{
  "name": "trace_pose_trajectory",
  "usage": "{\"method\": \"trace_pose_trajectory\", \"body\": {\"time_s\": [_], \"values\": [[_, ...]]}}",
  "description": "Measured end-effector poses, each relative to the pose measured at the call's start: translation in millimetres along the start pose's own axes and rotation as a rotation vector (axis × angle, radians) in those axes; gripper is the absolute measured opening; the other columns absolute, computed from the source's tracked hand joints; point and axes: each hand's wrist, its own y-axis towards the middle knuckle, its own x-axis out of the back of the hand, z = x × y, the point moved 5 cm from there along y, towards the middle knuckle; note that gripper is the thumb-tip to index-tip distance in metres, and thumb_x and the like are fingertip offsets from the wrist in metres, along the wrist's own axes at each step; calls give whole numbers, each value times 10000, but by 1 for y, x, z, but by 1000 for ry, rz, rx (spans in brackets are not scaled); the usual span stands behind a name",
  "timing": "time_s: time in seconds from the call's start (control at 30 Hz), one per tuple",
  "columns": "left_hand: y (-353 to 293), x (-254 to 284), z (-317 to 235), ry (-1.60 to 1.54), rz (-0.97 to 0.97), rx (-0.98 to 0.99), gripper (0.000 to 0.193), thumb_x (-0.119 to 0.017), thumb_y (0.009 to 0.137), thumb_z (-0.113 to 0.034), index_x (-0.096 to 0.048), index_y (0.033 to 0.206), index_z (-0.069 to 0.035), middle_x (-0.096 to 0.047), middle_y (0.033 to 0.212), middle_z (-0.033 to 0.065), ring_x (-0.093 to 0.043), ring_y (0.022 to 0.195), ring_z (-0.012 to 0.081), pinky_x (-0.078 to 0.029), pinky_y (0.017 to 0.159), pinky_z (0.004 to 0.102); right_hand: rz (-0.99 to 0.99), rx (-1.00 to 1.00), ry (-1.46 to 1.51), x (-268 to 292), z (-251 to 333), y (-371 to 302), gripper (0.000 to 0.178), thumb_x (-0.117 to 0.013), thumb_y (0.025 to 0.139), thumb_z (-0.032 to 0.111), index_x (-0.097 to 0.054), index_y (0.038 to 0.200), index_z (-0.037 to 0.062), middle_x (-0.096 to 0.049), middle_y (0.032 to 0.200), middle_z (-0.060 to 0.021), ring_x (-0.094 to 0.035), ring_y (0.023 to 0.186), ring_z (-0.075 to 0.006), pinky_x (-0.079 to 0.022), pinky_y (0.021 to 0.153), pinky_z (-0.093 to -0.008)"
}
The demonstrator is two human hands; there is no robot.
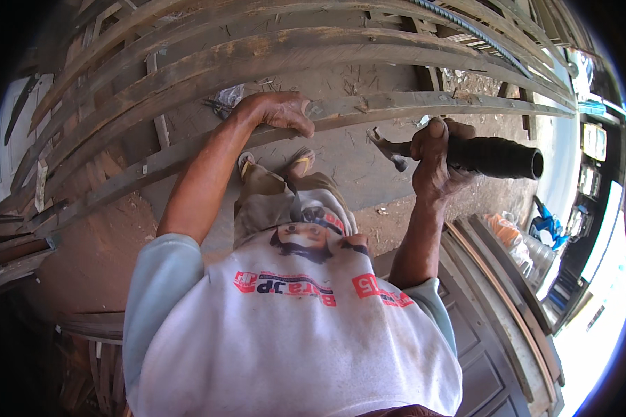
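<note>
My left hand (278,113) is closed at the edge of the nearest long wooden plank (375,106), its fingers curled and partly hidden. That plank runs across in front of me, curving from the lower left to the upper right. My right hand (438,163) is wrapped round a claw hammer (494,157) with a thick black handle. The handle's butt points right, and the metal head hangs on the left side of the fist, apart from the plank.
Several more long planks (271,45) stretch across beyond, with a ribbed steel bar (473,31) over them. Nails and wood bits litter the floor (355,181). Panelled boards (480,340) lean at the lower right, near plastic bags (511,240) and a shelf (584,181).
</note>
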Motion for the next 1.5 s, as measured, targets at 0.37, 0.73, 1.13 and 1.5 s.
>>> {"method": "trace_pose_trajectory", "body": {"time_s": [0.37, 0.73, 1.13, 1.5], "values": [[-9, 4, -10, -116, 2, -3, 359, -785, 719, -332, -769, 871, -7, -728, 731, 93, -623, 598, 180, -475, 556, 396, 134, 236, -224, -58, 1, 3, 178, -774, 925, 123, -627, 932, 23, -615, 622, -49, -566, 530, -97, -449, 491, -252], [-2, -4, -4, -84, -51, -48, 308, -738, 686, -286, -727, 750, 16, -657, 628, 80, -555, 525, 210, -441, 529, 426, 165, 71, -315, -86, 3, 18, 246, -814, 905, 197, -686, 842, -3, -616, 624, -33, -556, 518, -98, -454, 499, -257], [-2, -24, -13, 153, -258, -31, 427, -698, 684, -160, -686, 1051, 58, -725, 968, 239, -716, 904, 373, -558, 776, 468, 716, 31, -698, -202, -29, 44, 355, -736, 890, 380, -699, 964, 35, -703, 742, -197, -734, 760, -376, -567, 696, -464], [-2, -23, -1, 187, -411, -184, 484, -729, 694, -241, -683, 1069, 62, -724, 988, 271, -725, 922, 395, -563, 810, 475, 841, 139, -684, -221, -59, 45, 384, -733, 909, 400, -702, 1014, 32, -704, 803, -231, -730, 788, -364, -566, 713, -471]]}}
